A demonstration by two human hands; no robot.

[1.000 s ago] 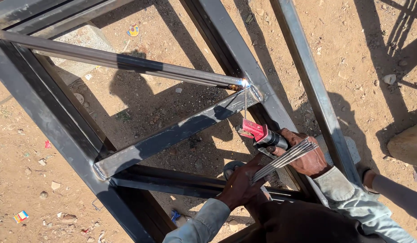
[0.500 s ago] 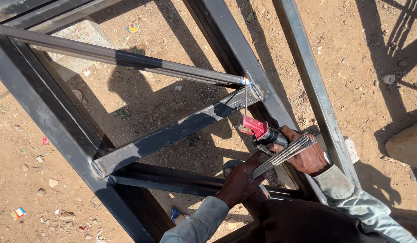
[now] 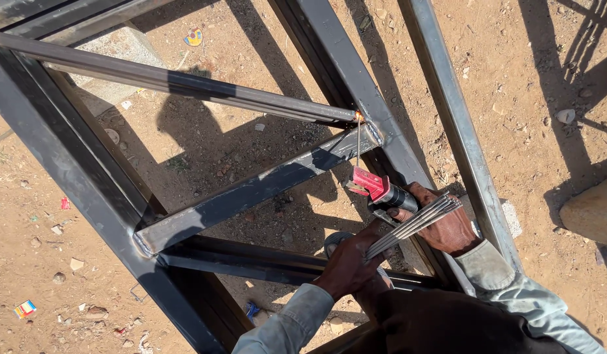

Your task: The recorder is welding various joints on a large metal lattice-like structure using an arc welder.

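Compared with a second ago, the thin welding rod (image 3: 358,141) is being burned shorter and the spark at the joint (image 3: 359,117) is being dimmed. From left to right: the dark steel bar frame (image 3: 87,170) is being left lying on sandy ground; a bundle of grey spare rods (image 3: 411,225) is being gripped by the left hand (image 3: 348,267); the red-tipped black electrode holder (image 3: 380,191) is being clenched by the right hand (image 3: 441,223). A steady tip is judged best kept close at the seam.

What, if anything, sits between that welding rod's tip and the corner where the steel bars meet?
Nothing visible. The welding rod runs from the red holder in the right hand straight to the joint, its tip glowing there. The left hand holds spare rods lower down.
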